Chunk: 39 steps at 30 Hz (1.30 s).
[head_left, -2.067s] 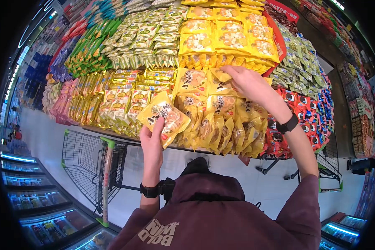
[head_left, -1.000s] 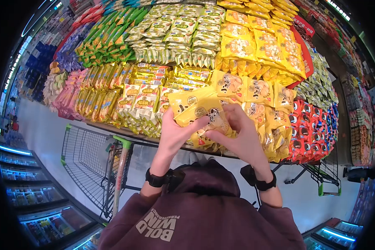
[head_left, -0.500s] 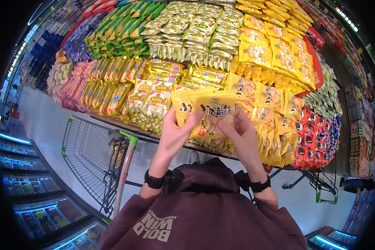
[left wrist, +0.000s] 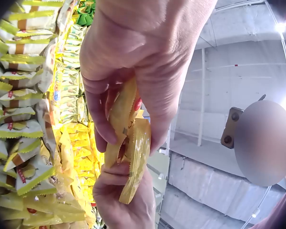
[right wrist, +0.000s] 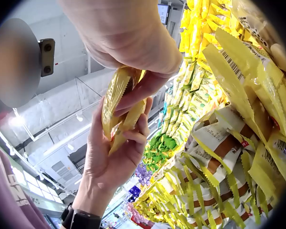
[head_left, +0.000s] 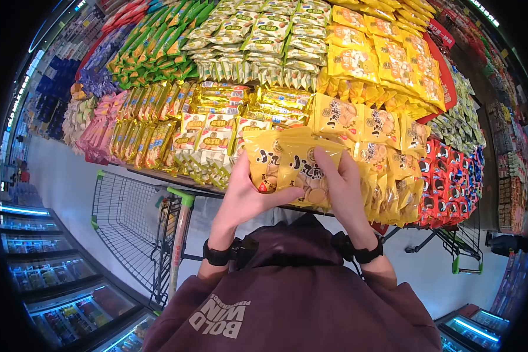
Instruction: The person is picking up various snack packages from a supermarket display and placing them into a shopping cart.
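Observation:
In the head view two yellow snack bags with clear windows showing round biscuits overlap in front of my chest. My left hand point(head_left: 243, 193) grips the rear yellow bag point(head_left: 263, 155) at its left side, its thumb reaching across the lower front of the other. The front yellow bag point(head_left: 294, 155) is held at its right edge by my right hand point(head_left: 343, 185), thumb on its face. Both wrist views show the bags edge-on between the hands, the sealed edge point(left wrist: 138, 157) of one standing out. Behind lie rows of the same yellow bags point(head_left: 378, 123).
The display carries white-green packets point(head_left: 237, 29), gold packets point(head_left: 152, 117) and red packets point(head_left: 437, 182). A shopping cart point(head_left: 132, 217) stands at the left, part of another cart point(head_left: 466, 264) at the right. Lit freezers point(head_left: 58, 264) line the far left.
My right hand has lifted a second yellow bag from the pile and brought it against the one in my left hand. Since then the bags have spread sideways, and my right thumb has shifted upward.

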Each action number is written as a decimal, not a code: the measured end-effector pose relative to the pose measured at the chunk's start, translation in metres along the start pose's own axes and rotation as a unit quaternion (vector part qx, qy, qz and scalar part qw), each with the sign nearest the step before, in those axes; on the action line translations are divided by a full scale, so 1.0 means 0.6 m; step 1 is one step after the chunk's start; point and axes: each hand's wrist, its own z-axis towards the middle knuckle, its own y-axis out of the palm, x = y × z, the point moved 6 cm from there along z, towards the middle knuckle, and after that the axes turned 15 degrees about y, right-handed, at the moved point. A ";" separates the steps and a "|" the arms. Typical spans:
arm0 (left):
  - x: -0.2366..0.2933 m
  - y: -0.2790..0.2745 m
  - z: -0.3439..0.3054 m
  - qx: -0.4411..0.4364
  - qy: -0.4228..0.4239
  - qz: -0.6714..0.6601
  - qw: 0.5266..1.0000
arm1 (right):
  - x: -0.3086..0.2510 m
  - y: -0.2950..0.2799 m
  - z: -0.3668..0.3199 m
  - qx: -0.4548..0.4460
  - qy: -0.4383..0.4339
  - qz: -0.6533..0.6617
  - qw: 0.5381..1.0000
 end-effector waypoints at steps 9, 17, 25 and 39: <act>-0.040 -0.014 0.002 0.084 -0.019 -0.044 0.995 | 0.001 -0.011 -0.003 0.024 0.011 0.076 0.997; -0.042 -0.027 0.007 0.080 0.009 -0.028 0.996 | -0.016 -0.005 -0.012 0.034 -0.016 0.032 0.999; -0.038 -0.028 0.009 0.101 0.042 -0.175 0.978 | -0.002 -0.006 0.005 0.001 0.011 0.224 0.975; -0.055 0.005 0.025 -0.008 -0.040 -0.676 0.736 | 0.001 0.047 0.008 -0.424 0.149 0.451 0.771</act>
